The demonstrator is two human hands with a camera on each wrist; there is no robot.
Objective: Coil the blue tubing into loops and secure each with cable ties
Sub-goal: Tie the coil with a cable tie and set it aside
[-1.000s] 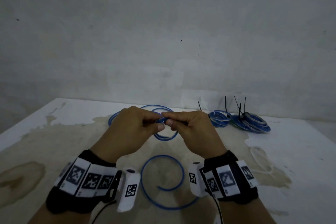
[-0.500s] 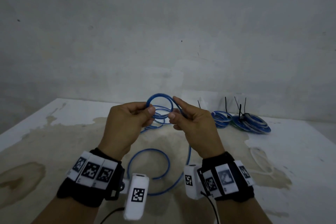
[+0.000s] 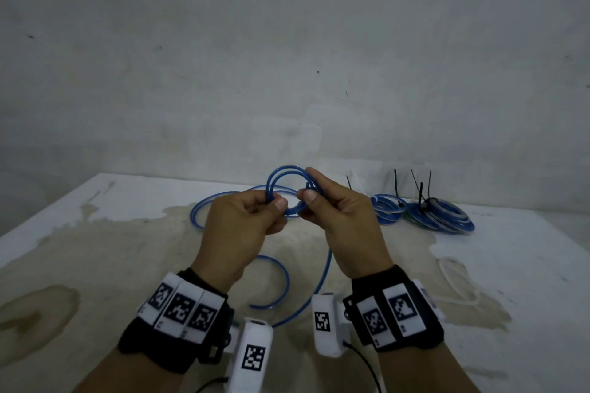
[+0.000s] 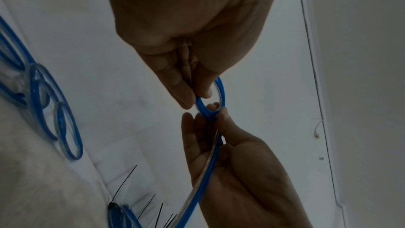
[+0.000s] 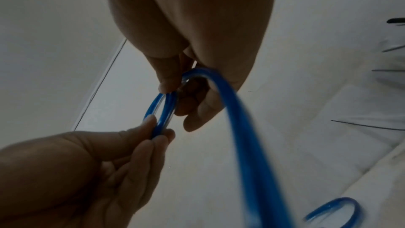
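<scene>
A small coil of blue tubing point(image 3: 282, 175) with two or three turns is held upright above the table between both hands. My left hand point(image 3: 274, 202) pinches the coil's left side with thumb and fingers point(image 4: 186, 96). My right hand point(image 3: 308, 193) pinches the right side, index finger along the tube. From the right hand the loose tubing point(image 3: 324, 268) hangs down to the table and curls there. In the right wrist view the coil point(image 5: 164, 108) sits between both hands' fingertips, and the trailing tube point(image 5: 245, 136) runs past the camera.
Two finished blue coils point(image 3: 388, 209) point(image 3: 440, 217) lie at the table's back right, with black cable ties point(image 3: 421, 191) sticking up. A white cord point(image 3: 453, 281) lies to the right. The stained table point(image 3: 95, 233) meets the wall close behind.
Both hands lifted from near the table. The tube between them now forms a raised coil with more turns, and the loose tubing on the table was drawn in and reshaped.
</scene>
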